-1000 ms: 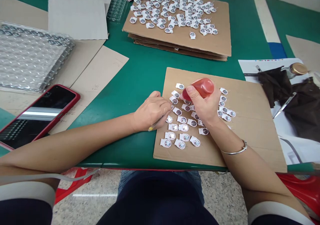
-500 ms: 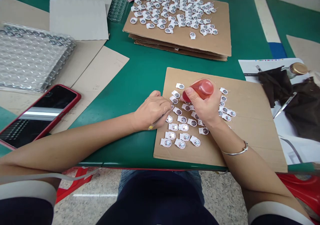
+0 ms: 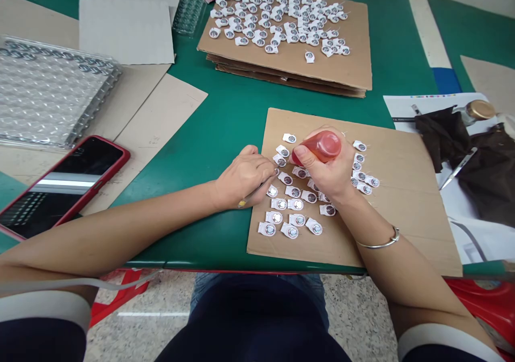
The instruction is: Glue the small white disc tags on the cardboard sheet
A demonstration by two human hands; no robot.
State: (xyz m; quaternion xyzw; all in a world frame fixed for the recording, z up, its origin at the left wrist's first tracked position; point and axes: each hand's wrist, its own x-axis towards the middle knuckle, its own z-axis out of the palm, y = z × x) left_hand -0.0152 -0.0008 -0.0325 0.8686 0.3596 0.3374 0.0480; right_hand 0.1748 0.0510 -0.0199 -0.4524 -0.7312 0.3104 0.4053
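My right hand [image 3: 332,174] is wrapped round a small red bottle [image 3: 324,145], tilted with its narrow end toward the left, over the near cardboard sheet [image 3: 402,212]. My left hand [image 3: 245,177] is closed round thin metal tweezers [image 3: 257,189], at the left edge of that sheet. The tweezers' tip is by a small white piece with a round silver disc [image 3: 280,161]. Several such pieces [image 3: 295,205] lie in loose rows on the cardboard, some hidden behind my right hand.
A cardboard stack [image 3: 354,67] covered with several similar pieces stands at the back. At the left are a red-cased phone [image 3: 64,185] and clear plastic trays [image 3: 48,96]. Dark cloth [image 3: 488,174], a glass jar [image 3: 477,111] and metal tweezers [image 3: 458,168] lie at the right.
My right hand and the red bottle have shifted very slightly left. My left hand stays in place with the tweezers.
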